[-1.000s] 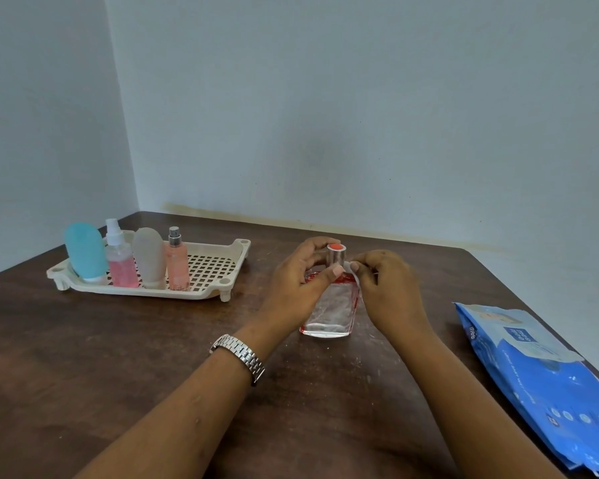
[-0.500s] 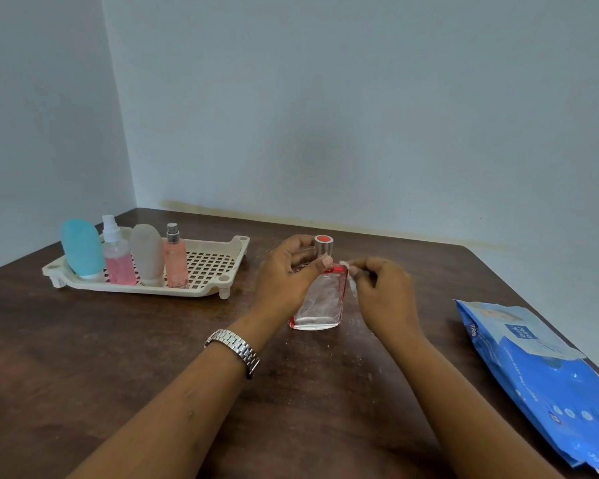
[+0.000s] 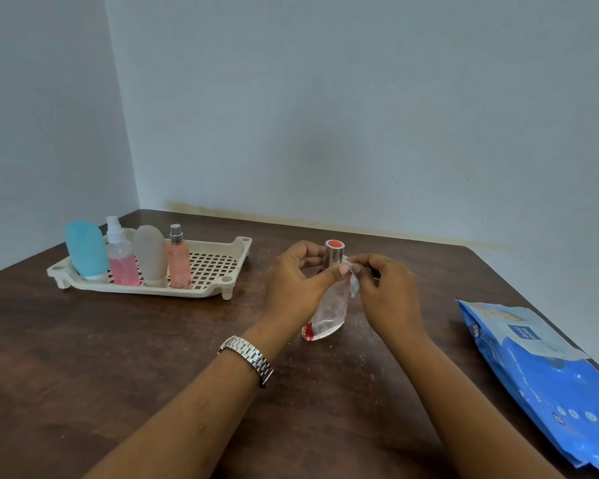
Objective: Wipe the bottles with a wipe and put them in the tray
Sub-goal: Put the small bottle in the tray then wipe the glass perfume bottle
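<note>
The row of four bottles point(image 3: 150, 254) stands upright in the tray point(image 3: 237, 248) at the left of the worktop point(image 3: 118, 357); I judge these done. The clear bottle point(image 3: 327, 307) is outside the tray, tilted, near mid-worktop. My left hand point(image 3: 291, 288) has its grip curled round the bottle below the silver cap. My right hand point(image 3: 384, 292) pinches a small white wipe point(image 3: 354, 284) against the bottle's shoulder. Remaining: finish wiping, then set this bottle in the tray's free right part.
</note>
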